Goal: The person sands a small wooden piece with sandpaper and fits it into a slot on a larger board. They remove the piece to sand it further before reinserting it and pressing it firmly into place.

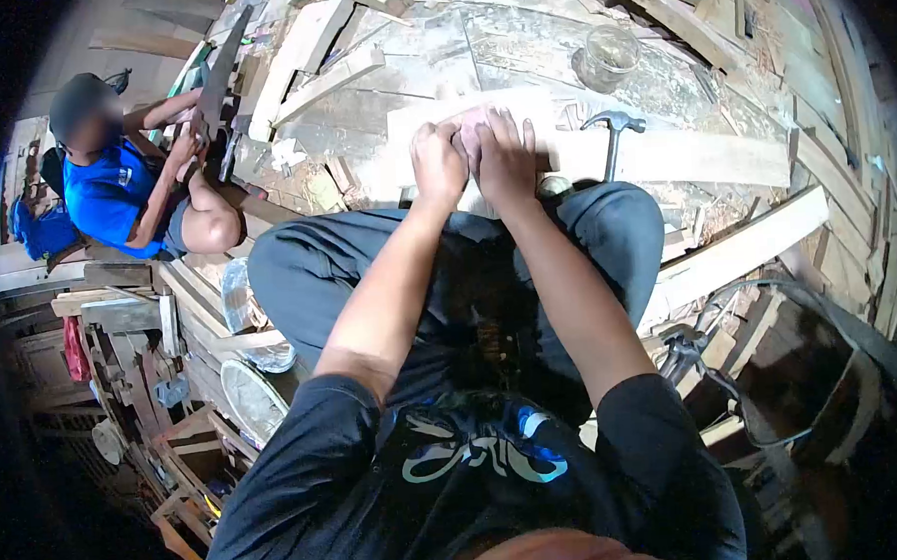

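Side by side in front of my crossed legs, my left hand (438,162) and my right hand (505,157) are both closed on a small pinkish piece (473,129). It looks like folded paper or cloth, but its exact kind does not show. The piece lies between my fingers, over a pale wooden board (688,159) that runs off to the right. My hands cover much of the piece and the board under it. Just right of my right hand, a claw hammer (613,141) rests with its head across the board's far edge.
A glass jar (611,53) stands on the plank floor beyond the hammer. At left, a person in a blue shirt (110,200) sits holding a handsaw (221,70). Timber pieces (304,61) and shavings lie around. A cable (820,314) loops at right.
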Demonstrator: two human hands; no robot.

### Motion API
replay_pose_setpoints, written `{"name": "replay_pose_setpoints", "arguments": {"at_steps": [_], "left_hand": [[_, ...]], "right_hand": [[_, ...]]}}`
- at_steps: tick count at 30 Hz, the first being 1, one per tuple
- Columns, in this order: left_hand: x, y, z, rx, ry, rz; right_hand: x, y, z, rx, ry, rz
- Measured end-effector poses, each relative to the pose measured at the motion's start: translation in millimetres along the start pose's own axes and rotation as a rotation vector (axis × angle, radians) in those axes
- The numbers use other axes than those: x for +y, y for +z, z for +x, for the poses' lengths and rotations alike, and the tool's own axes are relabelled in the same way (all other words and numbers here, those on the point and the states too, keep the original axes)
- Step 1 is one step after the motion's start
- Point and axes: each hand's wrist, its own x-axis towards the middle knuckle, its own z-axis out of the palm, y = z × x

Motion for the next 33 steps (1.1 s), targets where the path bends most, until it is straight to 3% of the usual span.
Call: {"name": "replay_pose_setpoints", "arguments": {"at_steps": [6,10,14,17,23,30,33], "left_hand": [[5,-3,-12,0.026,-0.093,-0.026],[0,8,0,0.130,0.026,-0.036],[1,-3,-6,-0.006,-0.057,0.019],[7,-5,-15,0.009,-0.133,0.030],[-1,9,1,0.119,0.017,-0.043],[2,0,-21,0.045,-0.121,-0.065],[2,6,-7,0.066,-0.081,-0.015]], "right_hand": [[-1,1,1,-0.031,0.036,0.007],[-1,4,-1,-0.007,0.033,-0.020],[-1,-1,1,-0.035,0.029,-0.018],[-2,0,1,-0.003,0.025,-0.012],[-2,2,0,-0.019,0.021,-0.018],[-2,1,1,-0.015,0.020,0.001],[-2,0,0,-0.031,0.023,-0.006]]}}
